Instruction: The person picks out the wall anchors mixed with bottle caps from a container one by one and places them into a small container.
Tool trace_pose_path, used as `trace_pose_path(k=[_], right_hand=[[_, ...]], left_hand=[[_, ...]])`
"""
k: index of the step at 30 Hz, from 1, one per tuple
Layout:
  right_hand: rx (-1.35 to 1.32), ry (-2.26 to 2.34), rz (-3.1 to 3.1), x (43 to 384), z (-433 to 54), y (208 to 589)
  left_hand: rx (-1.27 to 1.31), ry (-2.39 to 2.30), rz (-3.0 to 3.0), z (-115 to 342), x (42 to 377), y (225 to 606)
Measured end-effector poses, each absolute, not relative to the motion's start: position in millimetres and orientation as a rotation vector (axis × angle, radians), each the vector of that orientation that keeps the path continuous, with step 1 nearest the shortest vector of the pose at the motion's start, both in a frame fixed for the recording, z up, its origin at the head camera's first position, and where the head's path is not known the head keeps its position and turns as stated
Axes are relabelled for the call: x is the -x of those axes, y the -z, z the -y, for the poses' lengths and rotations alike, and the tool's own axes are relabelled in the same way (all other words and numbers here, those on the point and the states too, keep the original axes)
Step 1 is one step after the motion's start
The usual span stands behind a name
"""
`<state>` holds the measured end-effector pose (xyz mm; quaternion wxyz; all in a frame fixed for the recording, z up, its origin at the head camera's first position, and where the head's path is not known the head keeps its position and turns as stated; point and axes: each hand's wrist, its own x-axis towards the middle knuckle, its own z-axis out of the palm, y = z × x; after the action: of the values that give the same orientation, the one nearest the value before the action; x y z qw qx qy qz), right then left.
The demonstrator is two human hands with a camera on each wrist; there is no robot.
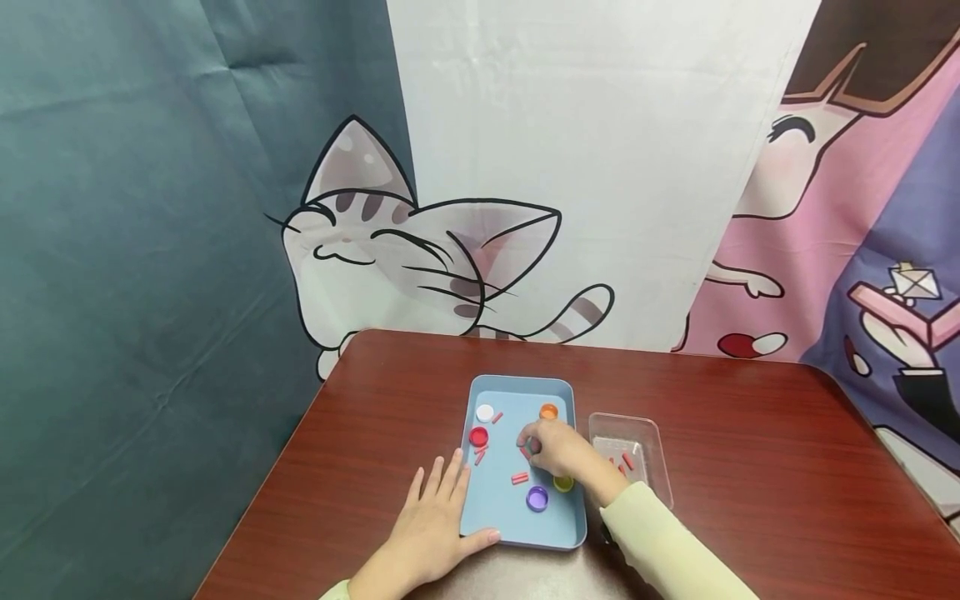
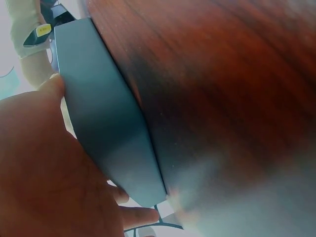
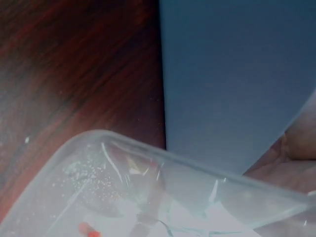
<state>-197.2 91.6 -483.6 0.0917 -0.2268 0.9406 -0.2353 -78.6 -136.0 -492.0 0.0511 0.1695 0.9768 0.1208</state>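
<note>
A light blue tray [image 1: 495,520] lies on the table, holding small bottle-cap-like rings and short red sticks. My left hand [image 1: 431,525] rests at its near left corner, fingers straight along the left side and thumb at the front rim. In the left wrist view that hand [image 2: 54,163] touches the tray's outer wall [image 2: 106,108]. Over the tray's right half, my right hand [image 1: 558,450] has curled fingers and pinches a short red stick [image 1: 524,453]. Its fingers partly cover a dark green ring. A pair of red sticks [image 1: 520,478] lies above the purple ring [image 1: 537,499].
A clear plastic box [image 1: 660,467] with several red sticks [image 1: 627,461] stands right of the tray, under my right forearm. White [image 1: 485,413], red [image 1: 478,436], orange [image 1: 548,412] and yellow [image 1: 563,483] rings sit in the tray. A printed cloth [image 1: 600,125] hangs behind the table.
</note>
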Motion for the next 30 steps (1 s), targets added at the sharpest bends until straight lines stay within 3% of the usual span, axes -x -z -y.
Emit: trace_pose_path(k=[13,30], right_hand=[[0.831,0.687,-2.832,197.7,-95.7,490.5],[0.775,0.867,-2.935,189.1,-105.3,487.1]], left_hand=[[-0.498,-0.377,-2.952,135.1,78.5,492.6],[-0.515,-0.375,-2.958,135.6,77.7,491.4]])
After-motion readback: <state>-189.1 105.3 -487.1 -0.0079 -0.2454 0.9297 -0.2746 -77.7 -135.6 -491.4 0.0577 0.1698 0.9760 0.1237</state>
